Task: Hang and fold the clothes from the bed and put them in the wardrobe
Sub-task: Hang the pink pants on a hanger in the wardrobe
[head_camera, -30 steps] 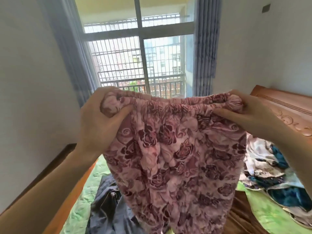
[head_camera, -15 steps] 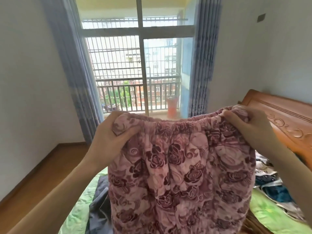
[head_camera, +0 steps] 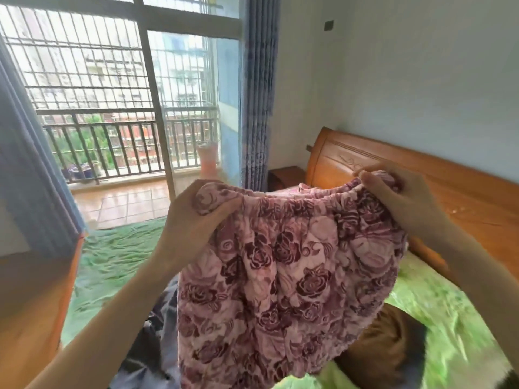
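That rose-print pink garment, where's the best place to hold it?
By the gathered waistband of the floral garment, one end in each hand, as the left hand and right hand hold it. The thick top edge bunches firmly, and the rest hangs straight below.

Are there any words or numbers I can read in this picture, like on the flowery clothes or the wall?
None: no words, numbers or signs can be read anywhere.
The pink floral garment, held up by the left hand and right hand, shows only roses, no label.
The small dark plate on the wall is too small to show any text.
The wooden headboard has only carving.
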The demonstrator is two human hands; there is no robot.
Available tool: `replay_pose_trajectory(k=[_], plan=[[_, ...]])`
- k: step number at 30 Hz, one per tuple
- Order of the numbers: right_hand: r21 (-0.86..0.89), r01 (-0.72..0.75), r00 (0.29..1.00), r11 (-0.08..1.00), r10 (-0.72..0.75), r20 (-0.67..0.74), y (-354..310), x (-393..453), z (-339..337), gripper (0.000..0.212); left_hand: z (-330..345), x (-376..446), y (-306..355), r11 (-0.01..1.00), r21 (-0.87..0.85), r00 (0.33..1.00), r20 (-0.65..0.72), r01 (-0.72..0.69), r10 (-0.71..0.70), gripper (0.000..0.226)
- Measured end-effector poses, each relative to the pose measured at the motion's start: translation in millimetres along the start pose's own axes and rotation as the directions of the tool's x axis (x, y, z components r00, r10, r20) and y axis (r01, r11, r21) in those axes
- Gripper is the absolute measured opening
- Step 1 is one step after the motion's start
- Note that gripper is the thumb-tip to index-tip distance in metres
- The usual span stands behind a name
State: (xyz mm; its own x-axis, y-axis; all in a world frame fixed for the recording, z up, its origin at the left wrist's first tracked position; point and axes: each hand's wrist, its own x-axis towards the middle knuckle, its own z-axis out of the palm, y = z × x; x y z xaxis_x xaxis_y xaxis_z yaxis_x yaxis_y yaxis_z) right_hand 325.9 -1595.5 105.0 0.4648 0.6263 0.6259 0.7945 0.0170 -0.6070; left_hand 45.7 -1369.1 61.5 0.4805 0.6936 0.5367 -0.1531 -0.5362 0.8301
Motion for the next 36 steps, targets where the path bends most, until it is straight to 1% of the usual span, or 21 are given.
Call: replay_pose_trajectory(k=[3,7,10,12,14,18,20,23,25,28,31,34,36], plan=[[-0.075,-0.041,0.998,0.996,0.037,-0.054,-13.8,-24.9,-35.1,0.028,19.3,3.6,14.4,0.998,-0.034,0.997,0.062,-0.044,0.046,0.028],[-0.135,-0.133,0.980,0.982,0.110,-0.163,-15.9,-70.8,-88.9,0.037,67.2,-4.9,43.9,0.984,-0.138,0.983,0.131,-0.113,0.131,0.028],[-0.131,-0.159,0.962,0.978,0.124,-0.242,-29.4,-108.4,-125.3,0.042,103.9,-19.5,67.3,0.966,-0.214,0.973,0.145,-0.147,0.180,0.031],[-0.117,-0.168,0.939,0.979,0.123,-0.322,-44.5,-129.0,-148.6,0.041,124.8,-30.0,83.8,0.956,-0.245,0.969,0.140,-0.163,0.202,0.033],[-0.131,-0.164,0.908,0.978,0.097,-0.409,-58.7,-145.5,-172.9,0.033,144.1,-39.0,101.8,0.944,-0.283,0.969,0.127,-0.170,0.213,0.034],[-0.266,-0.163,0.840,0.950,-0.008,-0.543,-82.0,-177.7,-211.7,0.021,173.8,-59.5,136.4,0.915,-0.365,0.964,0.127,-0.175,0.235,0.039],[-0.292,-0.164,0.798,0.942,-0.047,-0.600,-94.3,-192.7,-223.4,0.021,185.3,-71.6,151.7,0.901,-0.398,0.961,0.135,-0.170,0.241,0.040],[-0.244,-0.157,0.732,0.957,-0.053,-0.679,-117.4,-205.9,-239.0,0.018,201.1,-89.0,166.7,0.886,-0.439,0.966,0.129,-0.148,0.225,0.045],[-0.256,-0.152,0.705,0.955,-0.077,-0.705,-132.2,-211.2,-249.2,0.018,212.3,-97.5,170.7,0.870,-0.480,0.970,0.141,-0.107,0.197,0.048],[-0.304,-0.171,0.680,0.937,-0.111,-0.725,-146.0,-219.9,-261.9,0.023,229.9,-104.4,172.9,0.841,-0.540,0.965,0.192,-0.048,0.178,0.048],[-0.373,-0.243,0.661,0.896,-0.128,-0.740,-150.3,-234.3,-273.5,0.027,255.3,-110.6,176.2,0.820,-0.573,0.929,0.302,-0.002,0.213,0.043],[-0.445,-0.354,0.649,0.823,-0.127,-0.750,-153.5,-257.1,-289.6,0.031,293.2,-115.5,179.7,0.780,-0.624,0.854,0.431,0.049,0.291,0.032],[-0.488,-0.468,0.659,0.737,-0.077,-0.748,-158.1,-273.8,-301.4,0.038,320.8,-119.5,184.0,0.760,-0.642,0.799,0.507,0.099,0.324,0.037]])
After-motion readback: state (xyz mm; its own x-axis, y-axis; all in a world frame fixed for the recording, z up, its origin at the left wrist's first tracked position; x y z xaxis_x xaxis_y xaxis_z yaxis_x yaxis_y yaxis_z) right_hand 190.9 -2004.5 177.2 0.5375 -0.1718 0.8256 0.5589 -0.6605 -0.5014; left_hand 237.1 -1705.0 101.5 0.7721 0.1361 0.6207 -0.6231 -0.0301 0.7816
